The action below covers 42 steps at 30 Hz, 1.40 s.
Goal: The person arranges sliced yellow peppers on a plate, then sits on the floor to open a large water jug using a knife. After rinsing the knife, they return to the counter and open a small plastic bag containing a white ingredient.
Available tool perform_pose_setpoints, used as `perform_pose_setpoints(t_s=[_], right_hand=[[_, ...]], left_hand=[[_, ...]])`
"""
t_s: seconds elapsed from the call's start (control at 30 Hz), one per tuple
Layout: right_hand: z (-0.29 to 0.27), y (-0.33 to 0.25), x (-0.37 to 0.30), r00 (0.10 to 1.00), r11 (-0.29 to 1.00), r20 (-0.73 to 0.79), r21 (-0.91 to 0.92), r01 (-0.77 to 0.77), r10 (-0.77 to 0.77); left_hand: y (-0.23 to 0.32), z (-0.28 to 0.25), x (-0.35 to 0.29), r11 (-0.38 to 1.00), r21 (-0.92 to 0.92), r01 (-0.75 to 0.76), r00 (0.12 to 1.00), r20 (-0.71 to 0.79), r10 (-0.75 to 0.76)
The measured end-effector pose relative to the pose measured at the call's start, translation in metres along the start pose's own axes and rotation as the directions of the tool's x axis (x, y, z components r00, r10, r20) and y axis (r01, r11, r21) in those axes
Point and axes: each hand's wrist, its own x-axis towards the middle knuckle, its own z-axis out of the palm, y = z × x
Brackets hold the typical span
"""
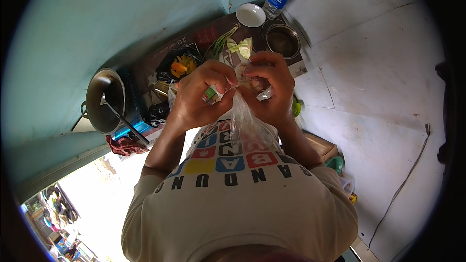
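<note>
In front of my chest I hold a clear plastic bag (244,121) with both hands. My left hand (200,92) pinches it between thumb and fingertips. Close beside that, my right hand (274,90) grips the bag too, its fingers curled. Pinkish-brown contents (258,81) show through the plastic between the fingers of my right hand; I cannot make out what they are. The thin, crumpled part of the bag hangs down against my shirt. Just beyond my hands lie pale green cabbage pieces (245,47) and long green stalks (224,39).
A dark bag of cut orange-yellow vegetable (182,66) lies left of centre. Farther left, a wok (104,111) with a ladle (121,116) sits on a stove. Toward the back stand a white bowl (251,15), a water bottle (278,1) and a metal pot (283,41) near the wall.
</note>
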Motion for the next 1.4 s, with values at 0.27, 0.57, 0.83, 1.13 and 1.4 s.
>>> perform_pose_setpoints(t_s=[0.27, 0.57, 0.83, 1.13, 1.4], right_hand=[[-0.002, 0.001, 0.011, 0.987, 0.997, -0.144, -0.035, 0.066, -0.070], [-0.001, -0.002, 0.007, 0.999, 0.995, -0.014, 0.091, 0.031, -0.030], [0.004, 0.003, 0.003, 0.985, 0.943, 0.124, 0.295, -0.155, 0.123], [0.010, 0.004, -0.005, 0.963, 0.930, 0.225, 0.298, -0.214, 0.149], [0.009, 0.005, -0.008, 0.956, 0.913, 0.194, 0.305, -0.272, 0.220]], left_hand=[[0.006, -0.006, 0.007, 0.988, -0.001, 0.156, 0.987, -0.024, -0.156], [0.007, 0.003, 0.007, 0.955, 0.297, 0.011, 0.999, -0.049, 0.004], [0.004, -0.001, 0.002, 0.945, 0.301, -0.124, 0.991, -0.005, 0.132], [-0.003, -0.012, -0.013, 0.968, 0.251, 0.001, 0.999, -0.044, 0.010], [-0.003, 0.001, -0.026, 0.941, -0.117, 0.317, 0.947, -0.022, -0.322]])
